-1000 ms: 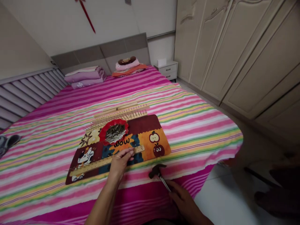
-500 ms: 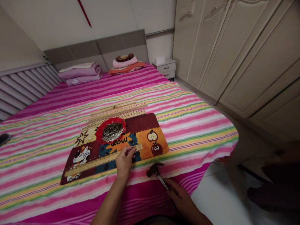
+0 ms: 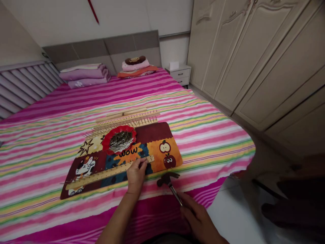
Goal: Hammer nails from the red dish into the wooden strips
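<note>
Your left hand (image 3: 136,174), pinched, contents unclear, edged nearer the right end of the wooden strip (image 3: 101,175), shifting the work spot; right hand (image 3: 194,211) gripped claw hammer (image 3: 167,178).

Over by the grey headboard (image 3: 92,51) I see folded purple blankets (image 3: 85,75) and a pink-and-orange pile (image 3: 137,68), with a white nightstand (image 3: 180,75) near the tall wardrobe (image 3: 241,61).

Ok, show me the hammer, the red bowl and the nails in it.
Hammer (image 3: 173,191): head-camera view, handle.
Red bowl (image 3: 106,142): head-camera view, left rim.
Nails (image 3: 122,140): head-camera view, pile's middle.
</note>
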`<state>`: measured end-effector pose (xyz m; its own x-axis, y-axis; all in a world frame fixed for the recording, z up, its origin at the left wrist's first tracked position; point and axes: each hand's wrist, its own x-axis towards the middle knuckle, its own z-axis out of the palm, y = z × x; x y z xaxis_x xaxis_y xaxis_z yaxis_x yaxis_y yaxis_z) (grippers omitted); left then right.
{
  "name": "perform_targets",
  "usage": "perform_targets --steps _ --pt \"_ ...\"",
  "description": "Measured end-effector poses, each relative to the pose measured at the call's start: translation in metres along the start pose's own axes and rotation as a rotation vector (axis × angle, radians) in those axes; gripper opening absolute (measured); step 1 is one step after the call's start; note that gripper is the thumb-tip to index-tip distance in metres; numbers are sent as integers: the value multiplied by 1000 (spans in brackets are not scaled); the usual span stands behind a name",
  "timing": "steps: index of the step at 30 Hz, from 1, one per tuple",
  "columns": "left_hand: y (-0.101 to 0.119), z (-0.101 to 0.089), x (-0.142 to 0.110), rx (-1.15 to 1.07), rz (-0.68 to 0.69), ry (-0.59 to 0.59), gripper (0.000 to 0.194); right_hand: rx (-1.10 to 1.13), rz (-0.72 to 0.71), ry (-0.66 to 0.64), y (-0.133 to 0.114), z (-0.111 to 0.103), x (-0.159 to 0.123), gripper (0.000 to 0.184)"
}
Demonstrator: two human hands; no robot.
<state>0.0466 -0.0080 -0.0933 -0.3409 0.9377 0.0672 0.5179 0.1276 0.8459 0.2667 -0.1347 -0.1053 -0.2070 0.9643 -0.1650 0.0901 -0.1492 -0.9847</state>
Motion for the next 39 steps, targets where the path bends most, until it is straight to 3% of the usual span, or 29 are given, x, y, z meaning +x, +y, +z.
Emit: perform_targets --steps 6,12,18,22,28,32,36,39 --pt "1 1 -2 27 96 19 15 -319 -216 62 -57 -1 23 41" --pt "7 0 -4 71 143 27 11 -465 -459 34 -80 13 56 45" --pt "7 0 -5 94 149 20 13 -582 -395 -97 -90 20 69 48" --pt "6 1 -4 79 144 7 13 -481 -373 -59 -94 15 54 47" --pt "4 -4 -8 20 134 -3 16 -320 -202 -63 -67 5 19 42" --pt "7 -32 -2 134 214 36 19 -236 -99 -132 -23 7 10 42" --pt "11 -71 40 352 187 163 22 -232 -81 -204 21 13 13 40" --pt "10 -88 81 535 135 114 20 -207 -80 -209 36 15 18 39"
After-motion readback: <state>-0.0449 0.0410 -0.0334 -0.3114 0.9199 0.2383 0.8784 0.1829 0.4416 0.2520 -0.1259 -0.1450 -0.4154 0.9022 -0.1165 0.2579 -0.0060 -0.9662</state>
